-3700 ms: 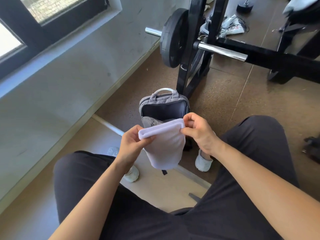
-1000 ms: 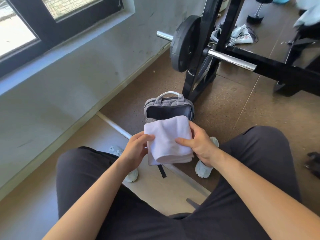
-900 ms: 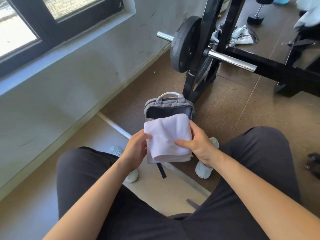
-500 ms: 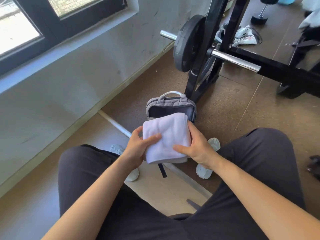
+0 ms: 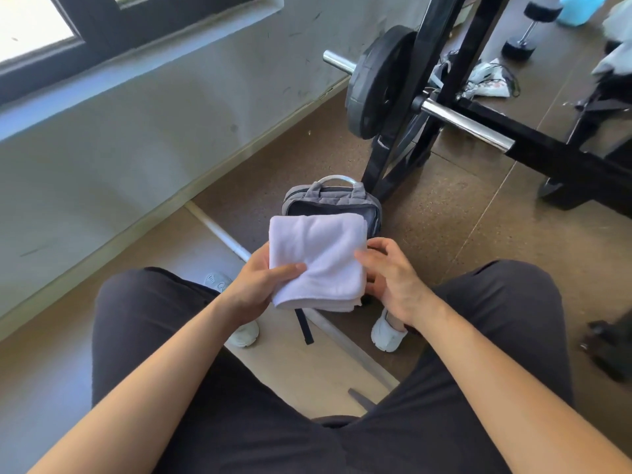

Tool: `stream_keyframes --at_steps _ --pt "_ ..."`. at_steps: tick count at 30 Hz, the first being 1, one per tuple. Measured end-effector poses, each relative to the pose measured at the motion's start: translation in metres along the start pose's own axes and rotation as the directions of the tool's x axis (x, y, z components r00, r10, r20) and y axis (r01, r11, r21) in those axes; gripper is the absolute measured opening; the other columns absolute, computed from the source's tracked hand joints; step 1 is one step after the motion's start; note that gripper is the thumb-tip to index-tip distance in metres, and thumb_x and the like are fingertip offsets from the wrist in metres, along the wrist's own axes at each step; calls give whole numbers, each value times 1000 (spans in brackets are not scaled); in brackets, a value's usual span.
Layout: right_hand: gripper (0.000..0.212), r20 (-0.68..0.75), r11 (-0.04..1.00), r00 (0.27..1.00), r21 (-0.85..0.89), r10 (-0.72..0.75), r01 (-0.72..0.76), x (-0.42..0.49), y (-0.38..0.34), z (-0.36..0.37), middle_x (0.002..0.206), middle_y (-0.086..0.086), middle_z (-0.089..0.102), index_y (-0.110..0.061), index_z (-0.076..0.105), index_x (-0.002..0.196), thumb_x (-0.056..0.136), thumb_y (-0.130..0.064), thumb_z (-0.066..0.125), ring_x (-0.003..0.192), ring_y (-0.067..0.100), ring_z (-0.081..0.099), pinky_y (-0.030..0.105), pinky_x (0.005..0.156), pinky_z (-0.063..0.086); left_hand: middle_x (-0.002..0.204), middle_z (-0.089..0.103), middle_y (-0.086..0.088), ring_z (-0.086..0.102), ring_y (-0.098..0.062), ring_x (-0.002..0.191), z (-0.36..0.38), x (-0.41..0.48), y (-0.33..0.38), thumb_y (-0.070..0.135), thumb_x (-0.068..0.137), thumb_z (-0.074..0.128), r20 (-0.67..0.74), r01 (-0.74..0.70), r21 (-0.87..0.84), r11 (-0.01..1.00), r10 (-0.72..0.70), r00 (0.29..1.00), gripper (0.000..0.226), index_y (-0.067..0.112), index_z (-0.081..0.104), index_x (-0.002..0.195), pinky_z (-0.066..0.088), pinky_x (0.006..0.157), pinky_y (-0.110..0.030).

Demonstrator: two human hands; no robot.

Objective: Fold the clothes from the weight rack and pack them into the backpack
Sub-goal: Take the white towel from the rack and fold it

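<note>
we look down at a speckled brown gym floor [image 5: 444, 234] that meets a grey wall [image 5: 136, 131] under a dark-framed window [image 5: 102, 35]. a black weight rack [image 5: 455, 73] stands ahead, with a black plate [image 5: 376, 83] on a chrome bar [image 5: 465, 123]. on the floor beyond the rack lie a dumbbell [image 5: 528, 29] and a crumpled white thing [image 5: 485, 82] that we cannot identify. a grey backpack [image 5: 333, 196] stands upright at the foot of the rack, between our white shoes, its top unzipped and its dark inside showing. we sit with knees apart in dark trousers [image 5: 154, 319]. in front of the backpack's opening, and covering its lower part from our view, we hold a folded pale lilac cloth [image 5: 318, 258]; several layers show along its near edge. our left hand [image 5: 256, 285] grips the cloth's near left side, thumb across the top and fingers underneath. our right hand [image 5: 390, 275] sits at the cloth's right edge with the fingers loosely spread, thumb tip resting on the top surface; it is not clamped on the cloth. a dark strap [image 5: 304, 326] hangs down below the cloth.
</note>
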State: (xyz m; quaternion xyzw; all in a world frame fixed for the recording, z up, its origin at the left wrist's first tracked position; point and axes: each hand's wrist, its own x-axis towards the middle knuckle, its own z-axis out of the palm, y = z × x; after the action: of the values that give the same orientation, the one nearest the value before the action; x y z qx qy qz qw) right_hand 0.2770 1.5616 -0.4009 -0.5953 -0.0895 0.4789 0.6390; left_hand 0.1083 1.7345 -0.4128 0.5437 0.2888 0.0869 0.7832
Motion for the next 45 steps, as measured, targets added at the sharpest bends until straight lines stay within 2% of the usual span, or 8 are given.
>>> stream_keyframes --at_steps 4,9,21,26,32,37,41,45 --pt "53 250 990 958 -41 140 -134 -3 3 3 135 10 65 -20 52 140 91 -21 72 124 27 63 45 106 50 129 69 -19 68 -39 118 3 -3 0 1 91 73 76 -21 40 999 18 997 49 11 57 136 57 96 -52" --pt "23 197 987 968 -60 158 -149 -8 -1 11 113 7 76 -17 68 117 95 -10 64 106 22 72 35 91 58 134 66 -19 66 -39 122 4 -2 0 1 95 66 132 -63 35 997 58 990 51 12 51 142 56 95 -49" --pt "48 371 925 927 334 45 -179 -8 -9 5 131 17 65 -12 59 136 92 3 46 105 28 70 33 77 63 91 78 -10 76 -21 79 3 -3 4 -7 87 52 159 31 -230 973 6 987 32 4 71 111 60 67 -29" --pt "16 373 971 928 229 -16 -75 -13 -10 6 101 8 73 -19 80 82 79 -8 68 90 22 72 30 68 61 125 66 -20 64 -36 110 2 -1 4 3 87 65 268 35 -283 959 44 962 24 -5 42 86 52 93 -49" --pt "48 318 965 937 -167 -142 203 -7 -5 1 125 6 69 -10 75 67 91 20 45 114 23 66 36 84 60 93 66 -16 60 -33 82 -3 -3 13 31 65 66 275 154 -320 935 -64 959 23 10 65 75 46 72 -37" --pt "51 354 666 868 -559 -348 495 -5 9 4 120 -2 66 -13 75 65 71 28 45 115 4 60 27 95 52 69 52 0 49 -17 63 1 0 7 39 73 75 116 167 1 986 -166 979 28 21 55 70 40 55 -25" --pt "38 449 449 766 -627 -459 637 -4 17 1 120 3 63 -9 76 66 71 19 51 116 3 57 22 95 49 106 74 -10 71 -25 96 -11 1 3 24 65 85 199 168 221 961 -213 957 52 16 70 113 56 85 -41" --pt "31 543 355 762 -676 -352 646 -7 20 -6 122 -1 61 -13 77 69 83 9 59 117 3 53 13 93 47 97 76 -10 72 -19 90 -13 -4 4 19 63 91 283 77 558 826 -277 918 38 21 77 98 57 84 -41"
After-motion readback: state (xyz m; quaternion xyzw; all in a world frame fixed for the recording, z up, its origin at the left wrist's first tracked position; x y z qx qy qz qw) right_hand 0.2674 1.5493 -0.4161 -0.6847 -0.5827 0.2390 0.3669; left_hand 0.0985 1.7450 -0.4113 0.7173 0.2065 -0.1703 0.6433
